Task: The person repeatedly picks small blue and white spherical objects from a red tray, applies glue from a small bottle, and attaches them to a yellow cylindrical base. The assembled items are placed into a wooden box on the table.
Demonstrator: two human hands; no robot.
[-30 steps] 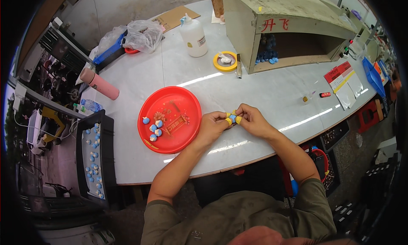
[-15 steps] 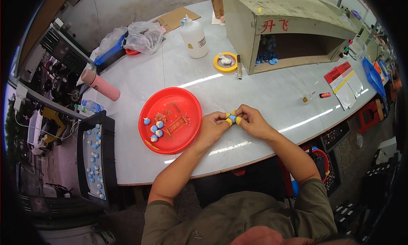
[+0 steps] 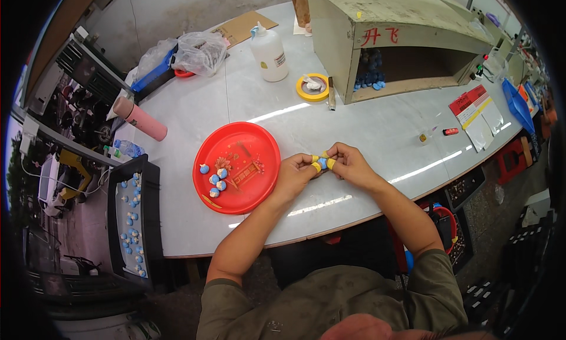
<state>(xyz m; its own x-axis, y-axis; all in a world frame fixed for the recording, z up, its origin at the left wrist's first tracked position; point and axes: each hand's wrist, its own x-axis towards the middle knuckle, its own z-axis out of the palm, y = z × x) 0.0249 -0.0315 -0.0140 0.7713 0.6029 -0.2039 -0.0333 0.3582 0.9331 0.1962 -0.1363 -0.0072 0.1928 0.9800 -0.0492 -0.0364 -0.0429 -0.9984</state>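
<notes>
Over the table, to the right of a round red tray (image 3: 263,157), my left hand (image 3: 296,174) and my right hand (image 3: 349,164) meet. Between their fingertips they pinch a small blue piece (image 3: 322,162), mostly covered by the fingers, so its exact kind does not show. Yellow tape wraps the thumbs and forefingers. Several small blue-and-white balls (image 3: 213,178) lie on the left side of the red tray.
At the left, a black tray (image 3: 154,216) holds more blue balls. Behind stand a pink flask (image 3: 141,121), a white bottle (image 3: 271,60) and a yellow tape roll (image 3: 303,93). An open-fronted box (image 3: 334,51) contains blue pieces. A small bottle (image 3: 423,138) lies right.
My fingers have shifted slightly around the small blue piece, and both hands stay in nearly the same place. The balls in the red tray have not moved.
</notes>
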